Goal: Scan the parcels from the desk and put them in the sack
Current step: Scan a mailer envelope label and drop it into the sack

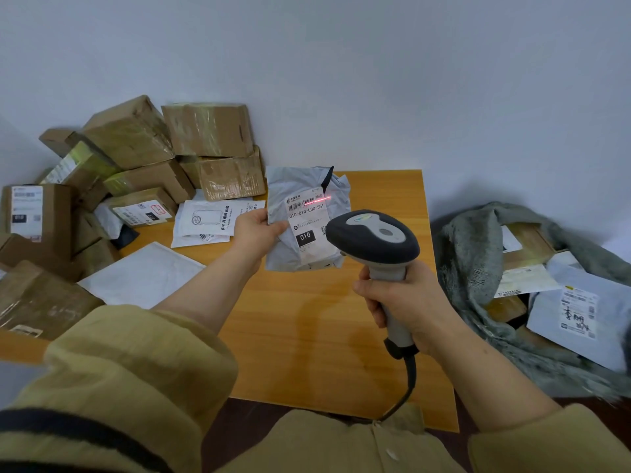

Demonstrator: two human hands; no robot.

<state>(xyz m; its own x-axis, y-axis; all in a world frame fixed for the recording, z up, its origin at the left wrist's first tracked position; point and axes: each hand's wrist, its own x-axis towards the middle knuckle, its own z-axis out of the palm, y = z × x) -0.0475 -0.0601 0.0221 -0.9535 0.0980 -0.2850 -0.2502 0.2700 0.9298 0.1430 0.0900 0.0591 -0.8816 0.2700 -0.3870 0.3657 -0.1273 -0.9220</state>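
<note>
My left hand [256, 233] holds a grey plastic mailer parcel [300, 186] by its left edge, lifted above the wooden desk [307, 319], its white label facing me. My right hand [406, 303] grips the handle of a grey and black barcode scanner [374, 238], which points at the parcel. A red scan line falls across the barcode at the top of the label. The grey sack [478, 254] lies open to the right of the desk with several parcels inside.
Several brown cardboard boxes [205, 131] are piled at the desk's back left by the wall. White flat mailers [211, 220] and a white padded envelope [143, 274] lie on the desk to the left. The scanner's cable [408, 387] hangs toward me.
</note>
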